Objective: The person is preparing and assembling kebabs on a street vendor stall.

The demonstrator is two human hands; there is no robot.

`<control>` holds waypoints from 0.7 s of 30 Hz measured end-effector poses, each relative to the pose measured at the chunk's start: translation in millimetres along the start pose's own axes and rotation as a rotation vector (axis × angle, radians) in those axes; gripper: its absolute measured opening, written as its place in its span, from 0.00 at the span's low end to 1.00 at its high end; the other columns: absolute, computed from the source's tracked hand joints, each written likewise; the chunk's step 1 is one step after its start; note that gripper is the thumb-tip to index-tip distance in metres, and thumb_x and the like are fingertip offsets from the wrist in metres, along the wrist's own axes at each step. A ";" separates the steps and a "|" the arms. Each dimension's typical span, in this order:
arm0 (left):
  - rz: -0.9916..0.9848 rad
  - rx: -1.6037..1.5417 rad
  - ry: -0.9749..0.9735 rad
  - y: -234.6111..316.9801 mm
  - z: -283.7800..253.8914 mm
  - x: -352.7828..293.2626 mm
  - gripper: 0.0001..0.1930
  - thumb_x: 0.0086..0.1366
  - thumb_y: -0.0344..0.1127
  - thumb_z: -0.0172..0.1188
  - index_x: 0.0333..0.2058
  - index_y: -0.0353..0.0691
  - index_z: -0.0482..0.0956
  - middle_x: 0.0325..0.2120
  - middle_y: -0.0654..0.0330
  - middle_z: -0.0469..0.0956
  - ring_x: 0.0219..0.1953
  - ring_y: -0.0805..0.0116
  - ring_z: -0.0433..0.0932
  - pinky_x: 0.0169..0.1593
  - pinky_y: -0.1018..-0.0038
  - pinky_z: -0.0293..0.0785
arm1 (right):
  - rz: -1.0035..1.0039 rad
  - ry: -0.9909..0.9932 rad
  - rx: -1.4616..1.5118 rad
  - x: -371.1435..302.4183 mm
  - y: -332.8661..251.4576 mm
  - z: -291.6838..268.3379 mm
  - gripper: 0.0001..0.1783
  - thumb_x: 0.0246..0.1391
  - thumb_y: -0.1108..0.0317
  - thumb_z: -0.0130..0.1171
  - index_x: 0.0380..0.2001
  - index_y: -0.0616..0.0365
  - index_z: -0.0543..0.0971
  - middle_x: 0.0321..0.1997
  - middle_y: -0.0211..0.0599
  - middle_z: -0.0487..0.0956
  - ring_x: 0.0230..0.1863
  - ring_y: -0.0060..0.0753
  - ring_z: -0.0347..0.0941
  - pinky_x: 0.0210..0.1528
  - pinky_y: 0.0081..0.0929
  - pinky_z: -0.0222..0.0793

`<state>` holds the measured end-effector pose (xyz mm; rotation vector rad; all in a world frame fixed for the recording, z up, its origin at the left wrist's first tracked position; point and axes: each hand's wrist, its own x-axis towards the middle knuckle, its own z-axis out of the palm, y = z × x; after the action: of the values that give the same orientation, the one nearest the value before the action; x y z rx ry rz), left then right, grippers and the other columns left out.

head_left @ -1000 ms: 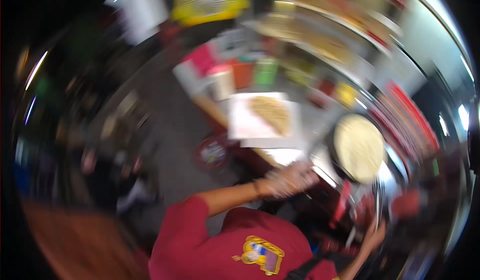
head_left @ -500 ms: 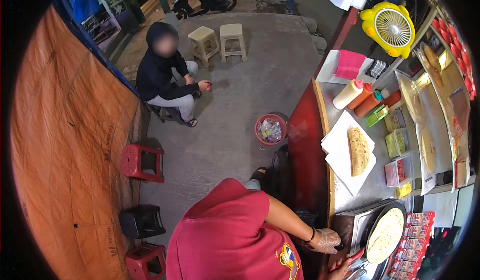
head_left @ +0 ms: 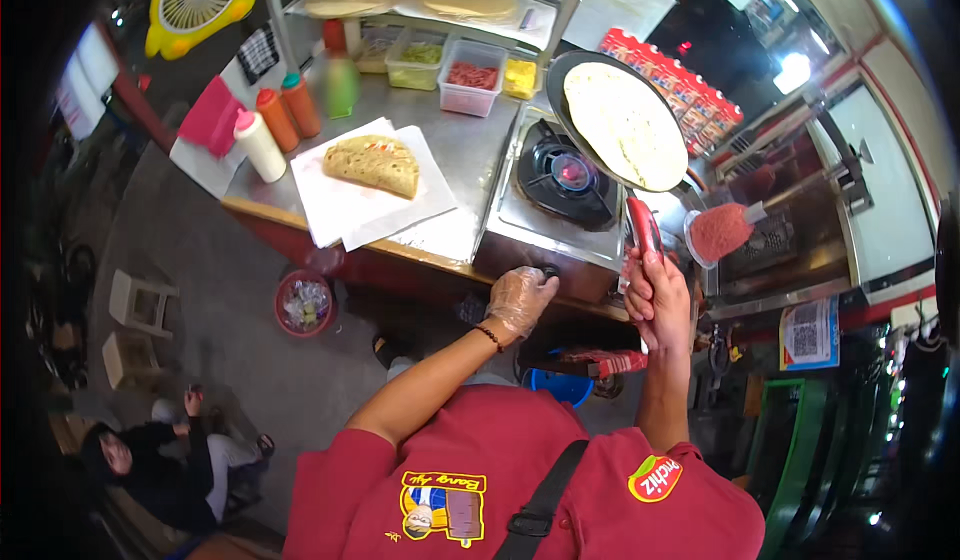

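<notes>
My right hand (head_left: 657, 300) grips the red handle of a dark frying pan (head_left: 557, 92). A round flatbread (head_left: 622, 125) lies in the pan, which is held off to the right of the burner (head_left: 567, 172); a bluish-red glow shows at the burner's middle. My left hand (head_left: 520, 302), in a clear plastic glove, has its fingers closed at a black stove knob (head_left: 549, 271) on the stove's front. Left of the stove, a folded, browned flatbread wrap (head_left: 372, 165) rests on white paper (head_left: 425, 210).
Sauce bottles (head_left: 273, 120) stand at the counter's left. Tubs of green and red filling (head_left: 468, 76) line its back. Small red packets (head_left: 680, 85) hang behind the pan. A red bin (head_left: 305, 303) and a seated person (head_left: 165, 460) are on the floor side, left.
The view has swung right, toward the counter. The pan now sits clear of the burner, exposing it, and my right hand on its handle has come fully into view. My left hand stays at the knob.
</notes>
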<state>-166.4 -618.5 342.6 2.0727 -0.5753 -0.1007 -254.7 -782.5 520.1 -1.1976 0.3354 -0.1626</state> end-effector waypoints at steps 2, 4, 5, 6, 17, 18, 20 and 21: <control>0.002 0.017 -0.051 2.4 2.3 4.0 0.22 0.67 0.50 0.63 0.26 0.35 0.83 0.29 0.42 0.82 0.35 0.40 0.82 0.42 0.49 0.76 | -0.021 0.034 0.001 -5.6 -7.7 -2.6 0.14 0.75 0.60 0.53 0.50 0.61 0.75 0.19 0.21 0.62 0.12 0.11 0.53 0.15 0.16 0.51; 0.024 -0.006 0.031 2.2 8.0 3.0 0.23 0.67 0.51 0.63 0.24 0.35 0.82 0.27 0.42 0.81 0.34 0.40 0.81 0.41 0.49 0.75 | -0.024 0.030 -0.022 -7.4 -10.5 -5.9 0.14 0.75 0.60 0.53 0.50 0.61 0.74 0.19 0.21 0.63 0.12 0.11 0.53 0.15 0.16 0.51; 0.027 -0.003 0.029 0.4 7.9 3.9 0.23 0.67 0.51 0.63 0.24 0.35 0.82 0.27 0.42 0.81 0.34 0.40 0.81 0.41 0.49 0.75 | -0.027 0.031 -0.018 -6.9 -9.6 -5.3 0.14 0.75 0.60 0.53 0.50 0.61 0.74 0.19 0.21 0.63 0.12 0.11 0.53 0.15 0.16 0.51; 0.012 -0.010 0.021 -0.3 7.6 2.6 0.23 0.68 0.51 0.63 0.24 0.35 0.81 0.27 0.42 0.81 0.34 0.40 0.81 0.41 0.49 0.75 | -0.019 0.026 -0.029 -7.4 -7.2 -5.8 0.15 0.75 0.59 0.53 0.49 0.61 0.75 0.19 0.20 0.63 0.11 0.10 0.53 0.14 0.15 0.51; 0.015 -0.007 0.023 -30.3 -79.4 -25.4 0.19 0.69 0.49 0.64 0.31 0.37 0.85 0.28 0.45 0.83 0.33 0.44 0.82 0.41 0.54 0.78 | 0.090 0.038 -0.108 6.8 77.9 -10.9 0.15 0.73 0.57 0.57 0.48 0.59 0.74 0.19 0.22 0.64 0.12 0.13 0.54 0.14 0.16 0.51; 0.034 0.046 0.105 -46.2 -101.8 -23.0 0.16 0.70 0.45 0.62 0.31 0.38 0.85 0.28 0.45 0.82 0.33 0.44 0.82 0.41 0.54 0.77 | 0.071 0.051 -0.127 9.0 84.7 -7.4 0.15 0.73 0.57 0.57 0.48 0.59 0.74 0.19 0.22 0.64 0.12 0.13 0.55 0.14 0.17 0.51; 0.014 0.130 0.232 -83.7 -155.1 -10.2 0.13 0.71 0.42 0.60 0.34 0.37 0.83 0.28 0.46 0.82 0.33 0.43 0.82 0.41 0.54 0.78 | 0.059 0.079 -0.142 11.4 98.8 -4.9 0.16 0.73 0.56 0.57 0.48 0.59 0.74 0.19 0.23 0.66 0.13 0.15 0.58 0.14 0.17 0.52; 0.016 0.098 0.340 -103.9 -178.2 -0.4 0.13 0.71 0.42 0.58 0.34 0.38 0.83 0.28 0.45 0.82 0.33 0.41 0.82 0.40 0.52 0.79 | 0.059 0.072 -0.143 12.0 99.0 -5.0 0.16 0.73 0.56 0.57 0.48 0.59 0.74 0.19 0.23 0.66 0.13 0.15 0.58 0.14 0.17 0.52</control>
<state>-77.2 -432.8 354.5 2.1175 -0.3926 0.2895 -250.4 -754.8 424.2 -1.3240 0.4504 -0.1324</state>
